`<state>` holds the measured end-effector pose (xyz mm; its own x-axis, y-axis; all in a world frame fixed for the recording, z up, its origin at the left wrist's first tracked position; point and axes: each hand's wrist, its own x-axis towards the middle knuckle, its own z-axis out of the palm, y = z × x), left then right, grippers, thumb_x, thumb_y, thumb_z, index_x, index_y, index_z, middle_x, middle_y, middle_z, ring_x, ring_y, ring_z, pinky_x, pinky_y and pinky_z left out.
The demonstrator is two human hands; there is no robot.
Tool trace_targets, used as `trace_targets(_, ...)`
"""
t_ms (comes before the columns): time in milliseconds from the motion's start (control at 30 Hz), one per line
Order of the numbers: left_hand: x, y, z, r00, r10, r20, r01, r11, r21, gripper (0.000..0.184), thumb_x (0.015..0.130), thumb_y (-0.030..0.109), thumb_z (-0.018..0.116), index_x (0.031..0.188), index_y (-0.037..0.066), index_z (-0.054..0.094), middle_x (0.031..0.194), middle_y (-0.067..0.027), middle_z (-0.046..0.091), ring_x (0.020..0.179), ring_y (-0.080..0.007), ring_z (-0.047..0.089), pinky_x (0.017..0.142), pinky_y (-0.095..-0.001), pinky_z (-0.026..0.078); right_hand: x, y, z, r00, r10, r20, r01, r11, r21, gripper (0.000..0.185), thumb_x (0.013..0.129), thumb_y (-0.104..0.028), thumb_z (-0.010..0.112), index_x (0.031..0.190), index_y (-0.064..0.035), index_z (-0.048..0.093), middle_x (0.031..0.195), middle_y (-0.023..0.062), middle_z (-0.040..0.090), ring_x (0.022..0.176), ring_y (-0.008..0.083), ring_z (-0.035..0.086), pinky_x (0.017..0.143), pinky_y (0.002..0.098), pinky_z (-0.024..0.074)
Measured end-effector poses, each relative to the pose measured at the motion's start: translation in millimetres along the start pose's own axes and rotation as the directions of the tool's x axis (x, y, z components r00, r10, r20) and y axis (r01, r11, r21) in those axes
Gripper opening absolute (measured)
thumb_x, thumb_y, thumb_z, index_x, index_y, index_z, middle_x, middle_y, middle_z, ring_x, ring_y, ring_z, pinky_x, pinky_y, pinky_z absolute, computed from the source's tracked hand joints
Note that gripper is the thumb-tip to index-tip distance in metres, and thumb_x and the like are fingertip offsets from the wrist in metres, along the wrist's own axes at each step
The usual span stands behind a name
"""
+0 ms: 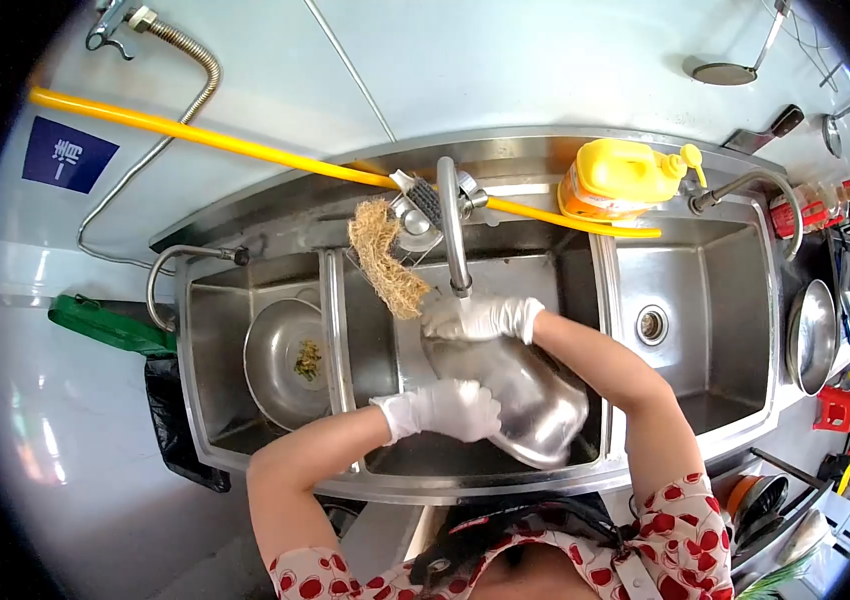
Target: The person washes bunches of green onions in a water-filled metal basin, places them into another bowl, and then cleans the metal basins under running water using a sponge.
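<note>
A shiny stainless-steel basin (535, 405) is tilted inside the middle sink, below the faucet (453, 230). My left hand (445, 410), in a white glove, is closed at the basin's near left edge, its fingertips curled out of sight. Directly under the spout, my right hand (485, 318), also gloved in white, grips the basin's far edge. Whether a cloth or scrubber is under either hand is hidden. Just left of my right hand hangs a tan fibrous loofah scrubber (385, 258), beside a wire rack (415, 228) at the back of the sink.
The left sink holds a metal bowl (275, 350) with greenish scraps. A yellow jug with a pump (620, 175) stands on the back ledge, near a yellow hose (245, 146). The right sink (710, 290) has a drain. A cleaver (765, 130) hangs on the wall.
</note>
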<state>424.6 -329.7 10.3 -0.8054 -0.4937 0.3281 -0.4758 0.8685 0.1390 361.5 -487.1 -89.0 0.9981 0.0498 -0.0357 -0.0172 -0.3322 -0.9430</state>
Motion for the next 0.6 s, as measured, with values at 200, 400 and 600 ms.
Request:
trace_targets(200, -17.2, 21.8, -46.2, 0.998, -0.069, 0.0, 0.069, 0.997, -0.035, 0.017, 0.062, 0.025, 0.058, 0.056, 0.017, 0.045, 0.054, 0.0014, 0.039, 0.048, -0.0137, 0.044, 0.04, -0.0267, 0.035, -52.1, 85.4, -13.6, 0.987, 0.149, 0.068, -0.136, 0.977, -0.166, 0.05, 0.095, -0.038, 0.043, 0.134, -0.0075, 0.047, 0.133, 0.0103, 0.052, 0.122, 0.0211, 0.048, 0.106, 0.0312, 0.0312)
trace_targets(400, -60.1, 33.8, -42.5, 0.942, -0.334, 0.041, 0.33, 0.941, 0.08, 0.014, 0.059, 0.022, 0.058, 0.057, 0.017, 0.045, 0.055, 0.0, 0.038, 0.05, -0.0166, 0.047, 0.042, -0.0289, 0.038, -133.1, 105.7, 8.9, 0.908, 0.376, 0.184, 0.018, 0.405, -0.914, 0.037, 0.091, -0.029, 0.051, 0.123, -0.0119, 0.055, 0.118, 0.0058, 0.062, 0.112, 0.0213, 0.055, 0.098, 0.0287, 0.0392)
trace_targets(600, -80.9, 5.1, 12.4, 0.781, -0.595, -0.188, 0.624, 0.735, 0.264, 0.017, 0.062, 0.015, 0.059, 0.059, 0.014, 0.042, 0.059, -0.0021, 0.037, 0.051, -0.0166, 0.048, 0.041, -0.0309, 0.038, -130.1, 116.4, -3.9, 0.833, 0.534, -0.144, -0.438, 0.478, -0.762, 0.032, 0.089, -0.021, 0.047, 0.116, -0.0062, 0.059, 0.116, 0.0126, 0.061, 0.113, 0.0274, 0.054, 0.098, 0.0337, 0.0385)
